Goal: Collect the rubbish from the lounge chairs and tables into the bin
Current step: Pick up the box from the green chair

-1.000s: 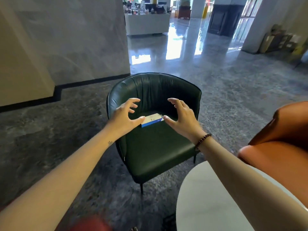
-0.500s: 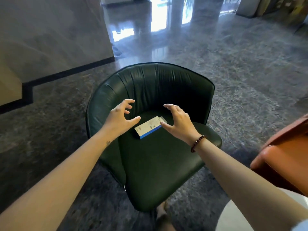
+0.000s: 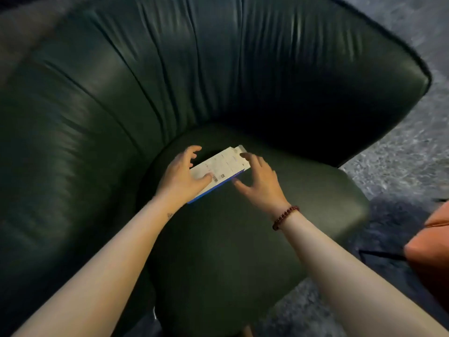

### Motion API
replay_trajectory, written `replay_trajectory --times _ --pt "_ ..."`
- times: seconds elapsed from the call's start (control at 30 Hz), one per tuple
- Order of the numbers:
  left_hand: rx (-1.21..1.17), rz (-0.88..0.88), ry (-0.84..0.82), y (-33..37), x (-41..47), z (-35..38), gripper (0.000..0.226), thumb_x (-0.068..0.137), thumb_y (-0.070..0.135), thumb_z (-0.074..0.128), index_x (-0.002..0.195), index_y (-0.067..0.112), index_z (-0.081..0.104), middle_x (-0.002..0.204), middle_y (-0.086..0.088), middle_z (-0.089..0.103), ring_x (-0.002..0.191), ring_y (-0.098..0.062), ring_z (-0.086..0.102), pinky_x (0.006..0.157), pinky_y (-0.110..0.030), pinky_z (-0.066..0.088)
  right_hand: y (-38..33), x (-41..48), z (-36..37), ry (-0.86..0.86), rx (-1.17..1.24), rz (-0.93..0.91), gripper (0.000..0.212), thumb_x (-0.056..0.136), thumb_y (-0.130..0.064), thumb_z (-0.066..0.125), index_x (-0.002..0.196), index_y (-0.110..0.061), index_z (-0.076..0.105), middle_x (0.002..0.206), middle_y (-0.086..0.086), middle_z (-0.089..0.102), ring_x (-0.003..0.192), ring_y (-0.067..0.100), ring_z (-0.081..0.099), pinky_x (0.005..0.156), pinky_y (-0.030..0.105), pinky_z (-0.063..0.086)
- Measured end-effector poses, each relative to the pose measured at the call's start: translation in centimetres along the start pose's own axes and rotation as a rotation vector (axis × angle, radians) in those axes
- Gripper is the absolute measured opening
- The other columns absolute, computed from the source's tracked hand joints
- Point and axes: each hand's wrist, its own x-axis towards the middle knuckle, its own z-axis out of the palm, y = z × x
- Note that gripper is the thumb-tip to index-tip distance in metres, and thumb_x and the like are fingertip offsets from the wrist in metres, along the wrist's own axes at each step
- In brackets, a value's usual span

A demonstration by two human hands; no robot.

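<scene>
A flat white box with a blue edge (image 3: 224,165) lies at the back of the seat of a dark green leather lounge chair (image 3: 218,259). My left hand (image 3: 181,178) is over the box's near-left end, fingers spread, its thumb resting on the top face. My right hand (image 3: 260,181), with a bead bracelet on the wrist, is at the box's right end; its fingers are apart, index over the far corner and thumb by the blue edge. The box still rests on the seat. No bin is in view.
The chair's curved padded backrest (image 3: 194,69) wraps around the seat on the left and far sides. An orange chair (image 3: 432,259) sits at the right edge. Grey speckled stone floor (image 3: 401,154) shows to the right.
I have leaned in much closer over the green chair. Both hands have dropped from hovering above the box down to its two ends, the left thumb now touching its top.
</scene>
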Motion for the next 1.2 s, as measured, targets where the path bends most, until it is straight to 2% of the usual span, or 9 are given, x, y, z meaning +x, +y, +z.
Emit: replay_trajectory --times 0.13,0.3,0.43,0.63,0.77,0.9,1.07,1.2 --pt "0.147 -0.025 -0.018 -4.5 4.2 4.6 0.071 0.073 0.029 0.071 0.135 0.024 0.036 0.135 -0.006 0.042 0.122 -0.025 0.042 0.094 -0.038 0.038 4.3 3.9 4.7 0.028 0.012 0.086 0.06 0.08 -0.038 0.063 0.131 -0.02 0.037 0.134 0.004 0.044 0.124 0.022 0.039 0.106 0.043 0.024" --pt "0.409 -0.031 -0.081 -8.0 7.6 9.0 0.093 0.067 0.049 0.071 0.141 0.023 0.022 0.143 -0.008 0.034 0.129 -0.03 0.034 0.104 -0.045 0.028 7.3 7.2 9.1 0.04 0.048 0.123 0.061 0.077 -0.038 0.064 0.129 -0.02 0.038 0.134 0.002 0.044 0.125 0.021 0.036 0.106 0.04 0.023" --pt "0.529 -0.05 -0.114 -9.0 8.0 10.8 0.108 0.061 0.059 0.071 0.144 0.027 0.009 0.139 -0.01 0.036 0.125 -0.033 0.036 0.101 -0.046 0.029 7.7 7.8 10.2 0.059 0.082 0.116 0.06 0.075 -0.037 0.064 0.128 -0.022 0.038 0.131 0.0 0.046 0.124 0.021 0.035 0.105 0.039 0.02" --pt "0.497 -0.017 -0.069 -7.6 7.6 10.0 0.1 0.06 0.05 0.075 0.139 0.025 0.02 0.133 -0.012 0.042 0.122 -0.034 0.039 0.098 -0.046 0.032 6.5 7.2 8.5 0.07 0.095 0.08 0.061 0.077 -0.034 0.064 0.13 -0.019 0.037 0.131 0.002 0.045 0.123 0.022 0.034 0.104 0.037 0.018" --pt "0.5 0.066 0.021 -4.1 7.0 7.2 0.099 0.058 0.052 0.074 0.138 0.025 0.023 0.131 -0.011 0.045 0.118 -0.034 0.042 0.095 -0.045 0.033 4.2 7.1 4.8 0.147 0.087 0.036 0.061 0.078 -0.035 0.064 0.13 -0.02 0.037 0.133 0.001 0.045 0.125 0.022 0.033 0.106 0.038 0.018" --pt "0.516 0.138 0.109 1.0 6.4 1.7 0.099 0.056 0.055 0.073 0.137 0.026 0.024 0.129 -0.009 0.047 0.118 -0.034 0.043 0.095 -0.046 0.033 -0.4 6.9 -0.5 0.239 0.093 -0.047 0.062 0.076 -0.034 0.064 0.131 -0.021 0.037 0.132 -0.003 0.046 0.124 0.019 0.034 0.102 0.033 0.017" --pt "0.561 0.258 0.293 7.5 4.3 -7.6 0.101 0.057 0.06 0.07 0.139 0.023 0.025 0.122 -0.006 0.051 0.109 -0.028 0.048 0.09 -0.045 0.036 -8.6 6.4 -7.9 0.386 0.047 -0.21 0.062 0.077 -0.033 0.065 0.131 -0.018 0.039 0.13 -0.003 0.049 0.119 0.018 0.041 0.096 0.029 0.019" --pt "0.588 0.29 0.408 11.0 1.8 -15.9 0.102 0.056 0.064 0.067 0.138 0.021 0.025 0.121 -0.009 0.051 0.107 -0.03 0.05 0.089 -0.047 0.037 -16.5 5.2 -12.3 0.466 0.055 -0.334 0.062 0.077 -0.032 0.066 0.131 -0.017 0.04 0.129 -0.002 0.051 0.119 0.019 0.043 0.096 0.028 0.019"
